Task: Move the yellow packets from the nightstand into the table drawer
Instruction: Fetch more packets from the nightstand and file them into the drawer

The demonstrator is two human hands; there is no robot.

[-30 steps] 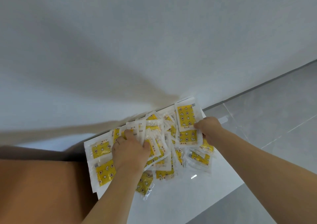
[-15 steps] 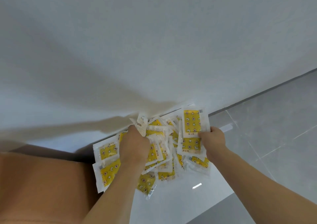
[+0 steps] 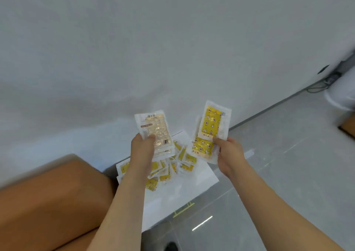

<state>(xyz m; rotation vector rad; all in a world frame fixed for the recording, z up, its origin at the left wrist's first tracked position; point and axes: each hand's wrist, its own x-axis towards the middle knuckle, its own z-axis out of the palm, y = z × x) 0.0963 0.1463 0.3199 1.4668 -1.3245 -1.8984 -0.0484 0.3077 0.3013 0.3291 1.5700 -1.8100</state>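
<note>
Several yellow packets (image 3: pixel 184 161) in clear wrappers lie heaped on the white nightstand (image 3: pixel 172 195). My left hand (image 3: pixel 143 150) grips a small stack of packets (image 3: pixel 156 133), their pale printed backs facing me, raised above the heap. My right hand (image 3: pixel 229 154) pinches another bunch of yellow packets (image 3: pixel 210 129), held up to the right of the heap with the yellow star pattern showing. My left forearm hides part of the heap. No table drawer shows in this view.
A brown leather headboard or bed edge (image 3: pixel 48 198) fills the lower left beside the nightstand. The nightstand front carries a pale green handle (image 3: pixel 183 209). A white wall stands behind; grey tiled floor (image 3: pixel 288 164) spreads right, with cables (image 3: pixel 326 81) and a white object at far right.
Both hands have lifted off the heap, each carrying a bunch of packets upward. The camera has pulled back, so more of the nightstand and floor shows.
</note>
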